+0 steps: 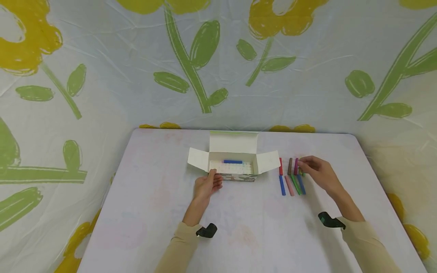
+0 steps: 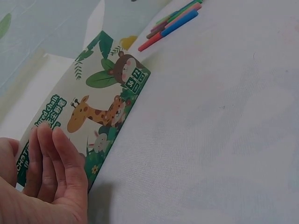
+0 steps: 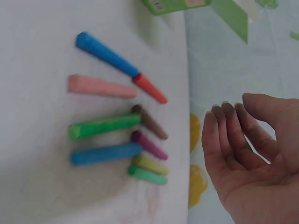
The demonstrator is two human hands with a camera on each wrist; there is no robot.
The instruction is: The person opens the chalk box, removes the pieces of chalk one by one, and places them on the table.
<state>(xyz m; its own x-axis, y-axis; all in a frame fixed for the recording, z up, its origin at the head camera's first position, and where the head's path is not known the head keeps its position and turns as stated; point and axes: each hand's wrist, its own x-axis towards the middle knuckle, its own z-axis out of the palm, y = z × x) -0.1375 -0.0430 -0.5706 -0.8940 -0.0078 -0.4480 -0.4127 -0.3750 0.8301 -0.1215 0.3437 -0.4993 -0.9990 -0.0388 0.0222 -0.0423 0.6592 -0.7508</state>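
Note:
A cardboard box of colored chalk [image 1: 239,177] stands with its flaps spread, its front printed with a giraffe and other animals. My left hand [image 1: 206,185] grips its front wall, thumb over the edge and fingers against the outside. Inside, a blue chalk stick [image 1: 233,162] lies across a whitish layer. To the right of the box lie two rows of chalk, including a red stick [image 1: 280,166], a pink stick [image 1: 289,185] and a purple stick [image 1: 296,167]. My right hand [image 1: 321,174] hovers by the far row; the right wrist view shows nothing between its bent fingers.
Yellow chalk [image 3: 150,164] and mint chalk [image 3: 148,175] end the far row. A white cloth covers the table [image 1: 143,212]. Flower-printed sheeting [image 1: 136,76] rises behind and along both sides. The box's side flap [image 1: 268,162] reaches toward the red chalk.

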